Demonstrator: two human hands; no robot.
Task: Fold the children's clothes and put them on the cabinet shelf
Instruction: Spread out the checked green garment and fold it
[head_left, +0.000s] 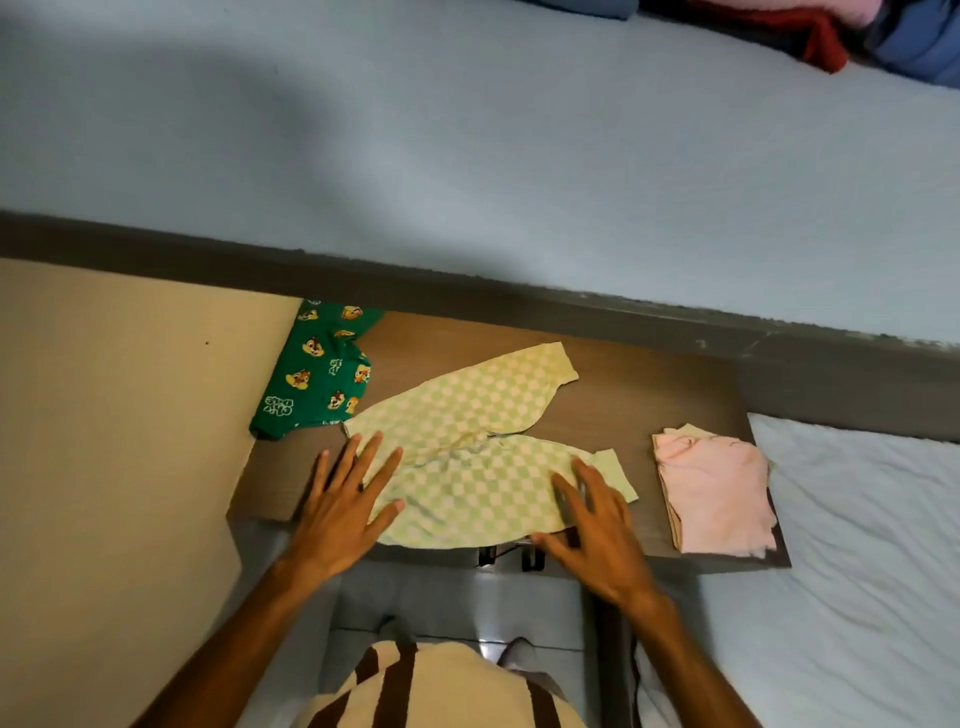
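Basically, both hands were flat and spread, gripping nothing. Left hand (340, 512) pressed palm-down on the waist end of the checkered pants (470, 452), fingers splayed over the left edge of the fabric. Right hand (592, 530) lay palm-down over the nearer leg close to its cuff, thumb at the front edge of the garment. No pinch or fist on either side, just open palms on cloth.

Pants were pale green and cream check, spread on the wooden cabinet top (649, 384), two legs forked to the right: far leg angled up toward the back, near leg running along the front edge. Lower hem slightly overhung the front edge of the top.

Surroundings: green cartoon-print garment (317, 374) sat crumpled at the back-left corner, touching the pants at the waist corner and tucked partly under the grey ledge (467, 291) behind. Folded pink garment (714, 493) sat at the right end of the top, well apart from the pants, its corner reaching the edge. White bedding (872, 519) was just beside the cabinet on the right. Beige wall (119, 415) closed the left side. Above the ledge was a pale blue surface (467, 130) with red and blue fabric (831, 36) at top right, blurred. Striped shirt (441, 686) of the person filled the bottom centre.

Nothing lay on top of the pants except the hands.
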